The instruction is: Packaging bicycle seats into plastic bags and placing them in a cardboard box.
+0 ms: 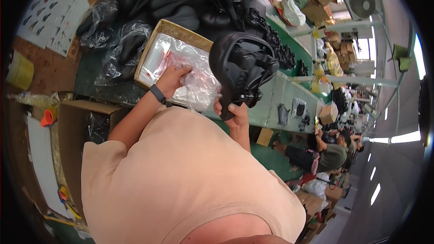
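My right hand [234, 114] grips a black bicycle saddle [219, 56] by its narrow nose. The saddle is held up with its underside, rails and clamp facing me. My left hand [172, 80], with a dark band on the wrist, reaches into a shallow cardboard box [143, 61]. Its fingers are closed on a clear plastic bag [199, 81] with red print, partly hiding the fingertips. A stack of such bags fills the box, which sits on the green workbench [88, 79].
More black saddles [174, 11] are piled behind the box, some wrapped in clear plastic [124, 54] at its left. An open carton [79, 117] stands at my left. Along the bench to the right are small black parts [283, 114]. A co-worker [332, 153] is farther right.
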Available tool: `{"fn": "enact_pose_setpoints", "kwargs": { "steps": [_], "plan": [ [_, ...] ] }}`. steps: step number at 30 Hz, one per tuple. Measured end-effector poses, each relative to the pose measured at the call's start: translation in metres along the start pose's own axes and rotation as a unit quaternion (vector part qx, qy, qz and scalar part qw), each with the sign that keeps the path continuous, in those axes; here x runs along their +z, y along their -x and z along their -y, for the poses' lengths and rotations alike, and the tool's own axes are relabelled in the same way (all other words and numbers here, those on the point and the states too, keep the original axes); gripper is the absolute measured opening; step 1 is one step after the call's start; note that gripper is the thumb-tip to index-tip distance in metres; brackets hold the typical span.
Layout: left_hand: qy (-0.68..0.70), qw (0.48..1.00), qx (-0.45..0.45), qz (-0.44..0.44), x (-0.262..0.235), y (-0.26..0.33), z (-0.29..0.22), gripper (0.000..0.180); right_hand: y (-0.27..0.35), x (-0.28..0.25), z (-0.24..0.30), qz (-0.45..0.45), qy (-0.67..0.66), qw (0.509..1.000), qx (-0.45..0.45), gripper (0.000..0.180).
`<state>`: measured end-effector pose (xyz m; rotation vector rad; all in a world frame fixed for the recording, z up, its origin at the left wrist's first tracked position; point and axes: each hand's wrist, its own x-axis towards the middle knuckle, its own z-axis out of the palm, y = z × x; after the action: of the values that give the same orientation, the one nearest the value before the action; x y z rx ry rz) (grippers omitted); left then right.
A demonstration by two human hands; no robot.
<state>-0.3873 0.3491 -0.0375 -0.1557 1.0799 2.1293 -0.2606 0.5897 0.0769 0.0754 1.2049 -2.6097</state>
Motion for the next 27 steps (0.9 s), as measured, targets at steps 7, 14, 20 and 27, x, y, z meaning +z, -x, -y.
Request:
{"fn": "enact_pose_setpoints", "kwargs": {
  "steps": [7,14,20,27],
  "plan": [
    [0.361,0.924,0.067,-0.107,-0.027,0.06,-0.1,0.018,0.01,0.003,-0.001,-0.064,-0.04,0.994,-0.074,0.068],
    [0.017,0.972,0.117,-0.205,-0.003,0.052,-0.079,0.015,0.016,-0.007,-0.015,-0.113,0.128,0.985,0.035,0.078],
    [-0.264,0.882,0.32,-0.224,0.058,0.074,-0.082,0.015,-0.019,0.015,-0.045,-0.194,0.595,0.78,0.008,0.108],
    [-0.423,0.798,0.378,0.206,0.07,0.094,-0.044,0.012,-0.047,-0.031,-0.052,-0.231,0.263,0.936,0.034,0.085]
  ]
}}
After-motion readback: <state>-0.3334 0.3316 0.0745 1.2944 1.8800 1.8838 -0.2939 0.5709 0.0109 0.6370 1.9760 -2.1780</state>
